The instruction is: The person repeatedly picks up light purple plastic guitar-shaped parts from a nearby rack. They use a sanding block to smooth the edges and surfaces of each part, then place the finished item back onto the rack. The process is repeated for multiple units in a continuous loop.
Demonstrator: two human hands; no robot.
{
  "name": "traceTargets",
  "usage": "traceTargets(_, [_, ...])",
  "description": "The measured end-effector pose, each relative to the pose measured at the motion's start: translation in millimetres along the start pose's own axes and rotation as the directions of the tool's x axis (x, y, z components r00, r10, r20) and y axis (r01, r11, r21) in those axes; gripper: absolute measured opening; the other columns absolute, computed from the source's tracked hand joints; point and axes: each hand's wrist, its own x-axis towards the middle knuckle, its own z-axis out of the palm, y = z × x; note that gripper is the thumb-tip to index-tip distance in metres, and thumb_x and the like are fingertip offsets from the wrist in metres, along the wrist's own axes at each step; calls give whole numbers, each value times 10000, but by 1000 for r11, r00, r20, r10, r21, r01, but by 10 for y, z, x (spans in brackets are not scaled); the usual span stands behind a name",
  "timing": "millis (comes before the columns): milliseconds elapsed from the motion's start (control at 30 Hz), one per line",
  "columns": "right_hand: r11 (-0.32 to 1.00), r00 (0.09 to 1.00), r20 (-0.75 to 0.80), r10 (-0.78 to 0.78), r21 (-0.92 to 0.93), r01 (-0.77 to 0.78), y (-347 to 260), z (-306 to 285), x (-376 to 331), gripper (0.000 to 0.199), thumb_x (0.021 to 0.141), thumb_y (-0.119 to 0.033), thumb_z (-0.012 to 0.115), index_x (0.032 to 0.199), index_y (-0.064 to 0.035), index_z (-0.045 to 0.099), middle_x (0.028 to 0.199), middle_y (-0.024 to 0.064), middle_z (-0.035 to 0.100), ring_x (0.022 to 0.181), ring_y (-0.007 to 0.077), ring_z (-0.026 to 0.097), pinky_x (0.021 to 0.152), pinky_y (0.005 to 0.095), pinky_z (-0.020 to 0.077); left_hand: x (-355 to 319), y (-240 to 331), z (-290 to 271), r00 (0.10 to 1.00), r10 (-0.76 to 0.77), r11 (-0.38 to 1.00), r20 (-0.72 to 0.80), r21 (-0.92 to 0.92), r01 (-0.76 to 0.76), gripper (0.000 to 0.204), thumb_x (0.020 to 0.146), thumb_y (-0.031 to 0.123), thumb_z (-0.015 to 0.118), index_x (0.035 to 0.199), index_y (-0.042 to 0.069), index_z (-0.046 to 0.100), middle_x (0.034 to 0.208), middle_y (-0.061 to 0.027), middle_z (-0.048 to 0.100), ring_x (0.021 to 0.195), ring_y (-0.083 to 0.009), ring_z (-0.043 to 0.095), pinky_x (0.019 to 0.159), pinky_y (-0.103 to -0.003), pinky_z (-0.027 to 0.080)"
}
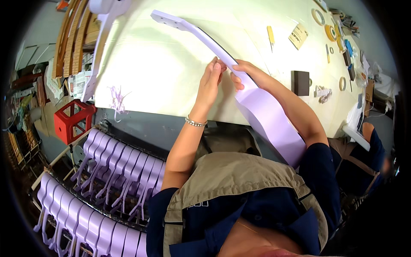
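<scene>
A lilac-painted ukulele (pixel 265 111) slants across the front edge of the table, its headstock pointing to the far left and its body resting against my right upper arm. Dark lines the right edge of its neck. My right hand (pixel 246 75) is closed round the neck just above the body. On the neck's other side, my left hand (pixel 210 77) has its fingers drawn together in a pinch close to the neck's edge. Whatever those fingertips hold, if anything, is too small to make out. A beaded bracelet circles my left wrist.
Purple peelings (pixel 117 100) lie on the pale table (pixel 154 81). Rightward are a yellow-handled tool (pixel 270 34), a dark block (pixel 300 83) and tape rolls (pixel 318 17). Racked lilac ukuleles (pixel 115 158) and a red stool (pixel 70 122) stand left; another person (pixel 364 158) is at right.
</scene>
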Motion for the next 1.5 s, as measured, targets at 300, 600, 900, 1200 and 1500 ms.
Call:
traceTargets(300, [930, 939, -332, -90, -367, -40, 169, -235, 55, 589, 928, -551, 351, 956, -18, 599, 837, 107, 635, 729, 190, 610, 731, 318, 469, 126, -241, 404, 990, -105, 993, -90, -70, 99, 530, 971, 404, 403, 1299, -10, 376, 926, -79, 568, 777, -162, 579, 707, -242, 476])
traceTargets(600, [311, 500, -651, -572, -736, -602, -306, -1509, 38, 521, 780, -526, 626, 864, -13, 621, 726, 121, 637, 704, 275, 631, 614, 379, 494, 46, -169, 635, 976, -209, 945, 66, -245, 219, 597, 945, 273, 490, 1381, 20, 172, 933, -165, 583, 883, -332, 636, 715, -402, 545])
traceTargets(900, [542, 650, -643, -406, -742, -395, -289, -1859, 151, 462, 691, -373, 771, 922, 2, 630, 750, 86, 636, 652, 176, 635, 625, 283, 507, 19, -223, 499, 965, -133, 966, 225, -189, 177, 833, 865, 42, 580, 1433, 68, -29, 1079, -172, 535, 1036, -335, 584, 870, -410, 490])
traceTargets(1200, [863, 752, -450, -482, -391, 319, -469, -1078, -18, 327, 811, -266, 699, 960, 18, 630, 820, 73, 645, 731, 173, 667, 684, 264, 533, 8, -235, 463, 963, -94, 981, 254, -142, 133, 917, 825, -4, 600, 1435, 97, -77, 1038, -124, 522, 1017, -288, 582, 860, -401, 489])
traceTargets(1500, [826, 876, -152, -458, -437, 356, -766, -482, 464, 194, 881, -161, 614, 961, 16, 609, 887, 105, 643, 793, 179, 669, 693, 261, 541, 63, -206, 441, 930, -66, 968, 363, -202, 147, 980, 839, 42, 574, 1395, 66, -233, 1041, -95, 471, 987, -235, 577, 854, -379, 472])
